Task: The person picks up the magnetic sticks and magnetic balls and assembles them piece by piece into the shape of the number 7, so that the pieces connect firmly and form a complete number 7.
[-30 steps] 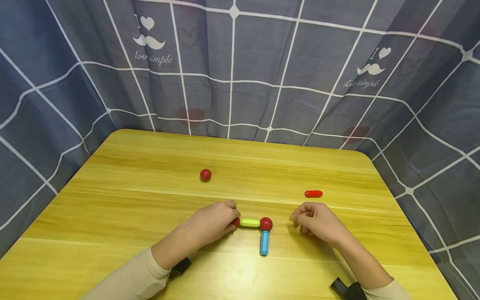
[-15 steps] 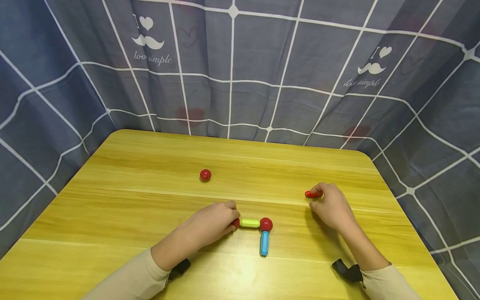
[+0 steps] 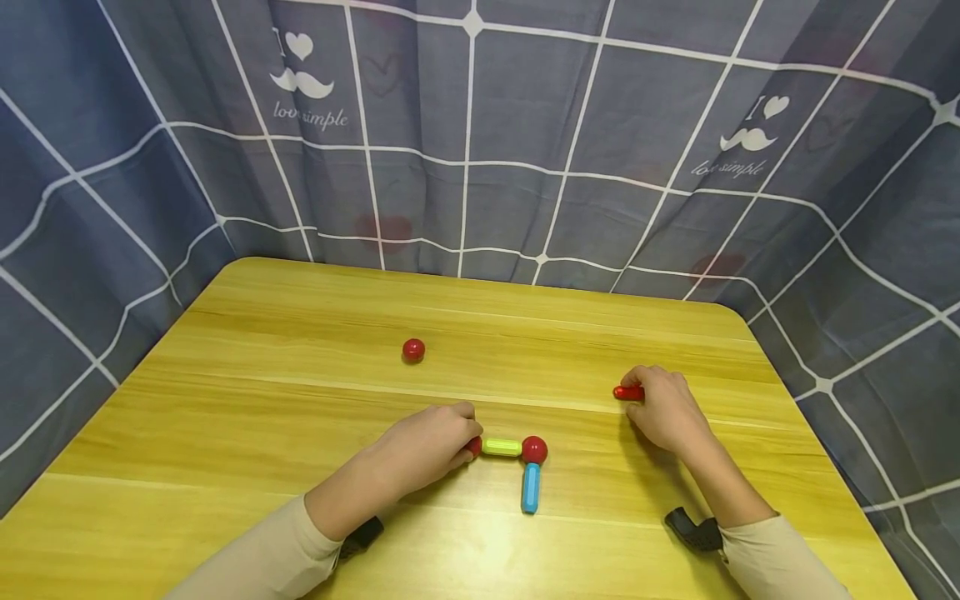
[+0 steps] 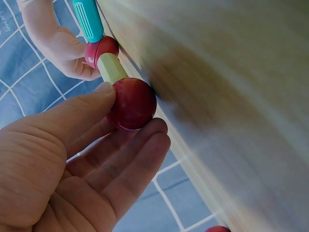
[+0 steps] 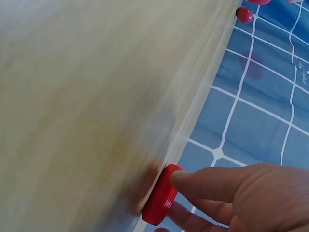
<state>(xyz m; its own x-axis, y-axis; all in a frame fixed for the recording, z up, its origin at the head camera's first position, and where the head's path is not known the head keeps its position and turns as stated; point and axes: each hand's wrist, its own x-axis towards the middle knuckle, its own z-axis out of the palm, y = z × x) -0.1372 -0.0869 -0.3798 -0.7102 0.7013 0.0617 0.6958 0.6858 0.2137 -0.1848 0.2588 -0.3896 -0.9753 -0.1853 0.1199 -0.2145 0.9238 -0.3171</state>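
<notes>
On the table, my left hand (image 3: 435, 437) pinches a red ball (image 4: 133, 104) between thumb and fingers. A yellow-green rod (image 3: 502, 447) runs from that ball to a second red ball (image 3: 534, 450), and from there a blue rod (image 3: 531, 488) points toward the near edge. To the right and farther back, my right hand (image 3: 663, 408) pinches a short red rod (image 5: 161, 195) by thumb and fingertips. Its left end shows in the head view; the hand covers the rest.
A loose red ball (image 3: 413, 350) lies farther back on the wooden table (image 3: 300, 317), left of the middle. A grey-blue curtain (image 3: 502, 200) with white grid lines hangs behind the table and along both sides.
My right hand has moved right and back from beside the joined pieces to the red rod and now grips it. The left hand keeps its place on the ball.
</notes>
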